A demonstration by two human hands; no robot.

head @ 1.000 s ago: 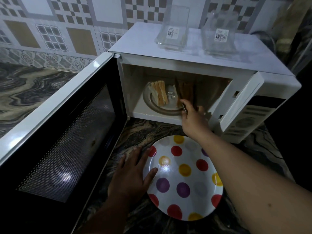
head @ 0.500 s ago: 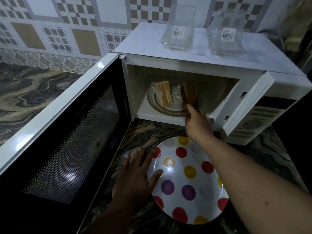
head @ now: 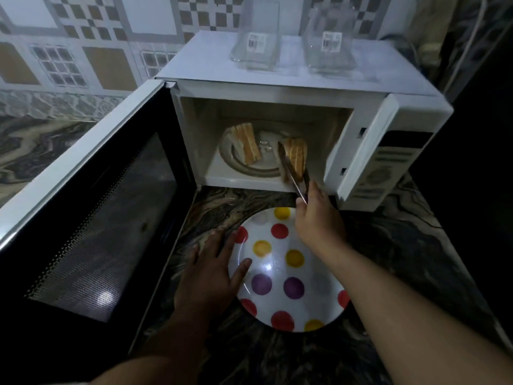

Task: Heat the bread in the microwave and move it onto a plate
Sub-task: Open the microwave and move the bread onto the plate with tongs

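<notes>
The white microwave (head: pixel 277 87) stands with its door (head: pixel 91 218) swung wide to the left. On the glass turntable (head: pixel 249 168) inside, a stack of bread slices (head: pixel 248 147) leans at the left. My right hand (head: pixel 316 218) grips metal tongs (head: pixel 293 176) that pinch a second stack of bread slices (head: pixel 297 157) at the cavity's front right edge. Below on the counter lies a white plate with coloured dots (head: pixel 288 273). My left hand (head: pixel 208 276) rests flat at the plate's left rim, thumb touching it.
Two clear glass containers (head: pixel 256 51) (head: pixel 329 51) with barcode labels stand on top of the microwave. The open door blocks the left side. The control panel (head: pixel 388 168) juts out at the right. Dark marbled counter (head: pixel 402 259) surrounds the plate.
My right hand has pulled back out of the cavity toward the plate, drawing the tongs and the right bread stack to the microwave's front edge. The left hand stays at the plate.
</notes>
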